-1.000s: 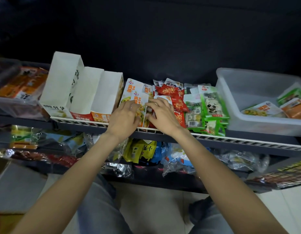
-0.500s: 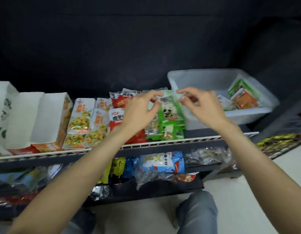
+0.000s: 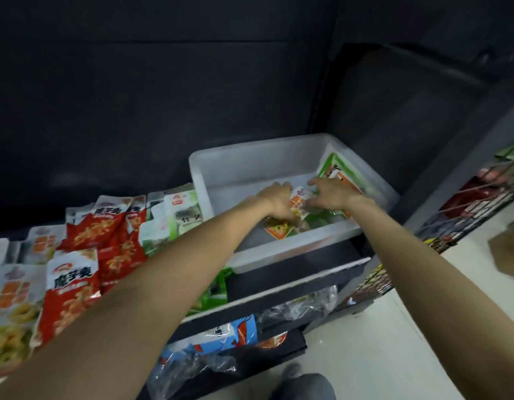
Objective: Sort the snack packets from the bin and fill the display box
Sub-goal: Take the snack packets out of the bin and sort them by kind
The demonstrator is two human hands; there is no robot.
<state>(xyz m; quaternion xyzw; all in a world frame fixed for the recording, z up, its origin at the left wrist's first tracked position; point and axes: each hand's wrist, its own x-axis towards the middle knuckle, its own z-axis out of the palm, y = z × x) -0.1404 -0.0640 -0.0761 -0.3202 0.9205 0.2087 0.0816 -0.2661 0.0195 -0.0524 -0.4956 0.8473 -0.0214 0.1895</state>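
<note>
Head view shows both our arms reaching into the clear plastic bin (image 3: 279, 157) at the right end of the shelf (image 3: 302, 280). Our left hand (image 3: 276, 202) rests on a white-and-orange snack packet (image 3: 298, 201) inside the bin, fingers curled down onto it; whether they grip it, we cannot tell. Our right hand (image 3: 333, 193) hovers just beside it over green packets (image 3: 322, 220), fingers spread apart. Red packets (image 3: 106, 235) lie in rows on the shelf, left of the bin.
</note>
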